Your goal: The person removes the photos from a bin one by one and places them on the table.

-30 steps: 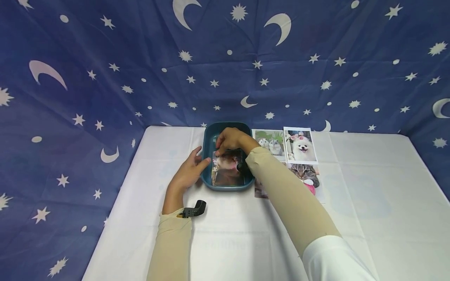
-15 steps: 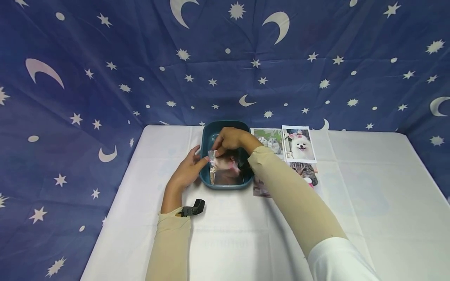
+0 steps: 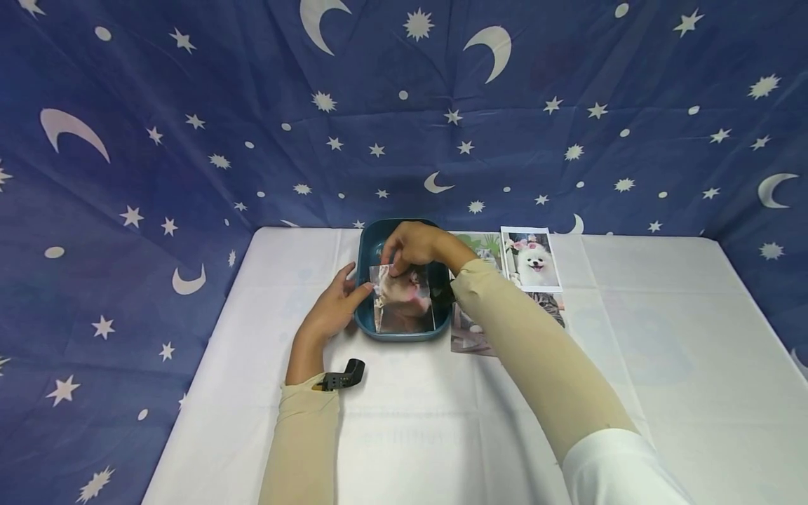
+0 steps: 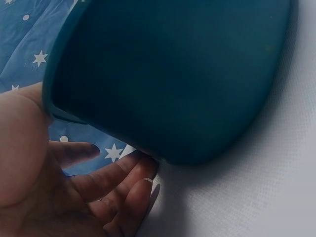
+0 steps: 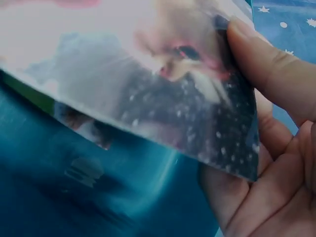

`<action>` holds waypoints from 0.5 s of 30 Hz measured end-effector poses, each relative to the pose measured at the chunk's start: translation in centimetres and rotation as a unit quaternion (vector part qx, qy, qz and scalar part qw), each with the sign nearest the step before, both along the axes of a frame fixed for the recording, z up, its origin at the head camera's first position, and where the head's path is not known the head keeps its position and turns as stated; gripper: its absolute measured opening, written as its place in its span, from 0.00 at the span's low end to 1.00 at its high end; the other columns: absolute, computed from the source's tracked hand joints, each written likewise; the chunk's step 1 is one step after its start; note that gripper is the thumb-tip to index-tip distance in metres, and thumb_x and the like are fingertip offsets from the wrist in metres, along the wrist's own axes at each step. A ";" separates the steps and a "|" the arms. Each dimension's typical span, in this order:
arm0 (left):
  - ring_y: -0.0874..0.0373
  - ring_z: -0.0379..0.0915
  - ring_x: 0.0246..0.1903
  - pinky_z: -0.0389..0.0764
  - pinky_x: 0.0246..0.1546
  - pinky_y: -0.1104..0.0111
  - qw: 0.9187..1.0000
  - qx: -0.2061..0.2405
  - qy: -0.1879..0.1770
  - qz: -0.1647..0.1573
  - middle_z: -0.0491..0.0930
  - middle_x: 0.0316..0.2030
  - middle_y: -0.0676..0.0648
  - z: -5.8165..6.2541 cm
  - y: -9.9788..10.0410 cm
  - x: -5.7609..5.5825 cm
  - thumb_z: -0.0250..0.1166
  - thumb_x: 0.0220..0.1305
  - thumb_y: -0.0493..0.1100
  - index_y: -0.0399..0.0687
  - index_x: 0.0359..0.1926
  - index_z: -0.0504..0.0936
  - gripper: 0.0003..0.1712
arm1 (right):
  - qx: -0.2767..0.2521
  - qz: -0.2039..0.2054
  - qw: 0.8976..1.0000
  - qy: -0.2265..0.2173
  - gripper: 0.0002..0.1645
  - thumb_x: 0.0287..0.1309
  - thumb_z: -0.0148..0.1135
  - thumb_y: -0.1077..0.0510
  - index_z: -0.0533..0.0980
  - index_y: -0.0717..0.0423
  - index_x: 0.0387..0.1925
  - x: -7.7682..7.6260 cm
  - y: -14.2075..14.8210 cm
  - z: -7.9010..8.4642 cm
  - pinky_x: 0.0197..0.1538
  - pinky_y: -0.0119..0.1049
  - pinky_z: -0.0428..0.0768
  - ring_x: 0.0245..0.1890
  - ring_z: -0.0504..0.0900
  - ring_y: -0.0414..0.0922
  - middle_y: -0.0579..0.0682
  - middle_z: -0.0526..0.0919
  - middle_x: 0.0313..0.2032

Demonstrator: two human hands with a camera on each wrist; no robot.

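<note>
A dark teal plastic box (image 3: 364, 319) stands at the middle of the table's far side. In the head view, my right hand (image 3: 413, 247) reaches into it and pinches the upper edge of a glossy animal photo (image 3: 404, 305). Close up, the photo (image 5: 163, 89) has its edge between thumb and fingers. Under it, a corner of another photo (image 5: 81, 123) with green and fur shows inside the box. My left hand (image 3: 331, 308) is at the box's left side, thumb hooked over the rim. The left wrist view has the fingertips (image 4: 145, 160) at the outer wall.
Right of the box lie several photo prints: a white dog photo (image 3: 533, 259), a hamster photo (image 3: 470, 245), a cat photo (image 3: 549, 305) and one partly under my right sleeve (image 3: 470, 340). A white cloth (image 3: 410, 435) covers the table; a blue star-patterned curtain (image 3: 404, 161) hangs behind.
The photo in my right hand has risen slightly and shifted left over the box. My left hand stays at the box's left side.
</note>
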State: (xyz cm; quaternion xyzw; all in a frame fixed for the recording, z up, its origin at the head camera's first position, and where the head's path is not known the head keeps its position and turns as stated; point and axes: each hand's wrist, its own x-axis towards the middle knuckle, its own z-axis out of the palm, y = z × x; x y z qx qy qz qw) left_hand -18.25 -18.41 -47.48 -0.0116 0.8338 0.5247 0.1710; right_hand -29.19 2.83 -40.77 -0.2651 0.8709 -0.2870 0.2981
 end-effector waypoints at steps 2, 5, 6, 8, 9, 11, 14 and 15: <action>0.40 0.61 0.74 0.62 0.74 0.45 1.000 0.010 -0.003 0.002 0.61 0.75 0.36 0.1 0.0 0.1 0.58 0.74 0.62 0.56 0.83 0.44 0.48 | -0.006 0.001 1.000 0.009 0.10 0.55 0.76 0.61 0.88 0.52 0.41 0.0 0.2 0.2 0.39 0.31 0.81 0.32 0.85 0.38 0.47 0.91 0.31; 0.41 0.62 0.73 0.62 0.74 0.46 1.000 0.020 -0.003 0.004 0.62 0.75 0.36 0.1 0.1 0.1 0.58 0.74 0.62 0.55 0.83 0.44 0.48 | -0.015 -0.002 1.000 0.020 0.08 0.55 0.76 0.62 0.88 0.53 0.39 0.1 0.5 0.3 0.38 0.31 0.80 0.31 0.84 0.37 0.47 0.90 0.30; 0.41 0.62 0.73 0.62 0.73 0.46 1.000 0.022 -0.003 0.004 0.62 0.75 0.36 0.1 0.1 0.1 0.58 0.74 0.61 0.55 0.83 0.44 0.48 | -0.017 -0.006 1.000 0.023 0.08 0.56 0.75 0.62 0.87 0.53 0.38 0.1 0.6 0.4 0.38 0.31 0.79 0.31 0.83 0.37 0.47 0.90 0.30; 0.41 0.63 0.72 0.63 0.73 0.46 1.000 0.025 -0.001 0.003 0.63 0.74 0.36 0.1 0.1 0.2 0.58 0.75 0.61 0.55 0.83 0.44 0.47 | -0.020 -0.016 0.999 0.034 0.06 0.56 0.75 0.62 0.87 0.53 0.37 0.2 0.7 0.5 0.38 0.31 0.78 0.31 0.83 0.38 0.47 0.90 0.30; 0.41 0.64 0.72 0.64 0.73 0.46 1.000 0.025 0.001 0.002 0.64 0.74 0.36 0.1 0.2 0.2 0.58 0.75 0.60 0.55 0.83 0.44 0.47 | -0.022 -0.021 0.999 0.041 0.05 0.56 0.75 0.62 0.87 0.53 0.36 0.2 0.8 0.5 0.38 0.31 0.78 0.31 0.83 0.38 0.47 0.90 0.30; 0.41 0.64 0.72 0.64 0.73 0.46 1.000 0.025 0.002 0.002 0.64 0.73 0.36 0.1 0.1 0.2 0.58 0.75 0.60 0.54 0.83 0.44 0.47 | -0.025 -0.029 0.998 0.057 0.04 0.56 0.76 0.60 0.87 0.52 0.34 0.2 0.7 0.5 0.39 0.31 0.78 0.31 0.83 0.38 0.46 0.90 0.30; 0.41 0.65 0.71 0.65 0.72 0.46 1.000 0.023 0.002 0.004 0.65 0.73 0.36 0.0 0.2 0.2 0.58 0.74 0.60 0.55 0.82 0.45 0.47 | -0.034 -0.032 0.996 0.079 0.04 0.56 0.77 0.58 0.87 0.52 0.31 0.2 0.7 0.6 0.40 0.32 0.77 0.32 0.83 0.39 0.45 0.90 0.30; 0.41 0.66 0.71 0.65 0.72 0.47 1.000 0.024 0.001 0.006 0.65 0.73 0.36 0.0 0.2 0.2 0.58 0.74 0.61 0.55 0.82 0.45 0.47 | -0.037 -0.033 0.995 0.082 0.04 0.56 0.77 0.57 0.87 0.52 0.31 0.2 0.7 0.6 0.40 0.32 0.77 0.33 0.83 0.39 0.45 0.90 0.30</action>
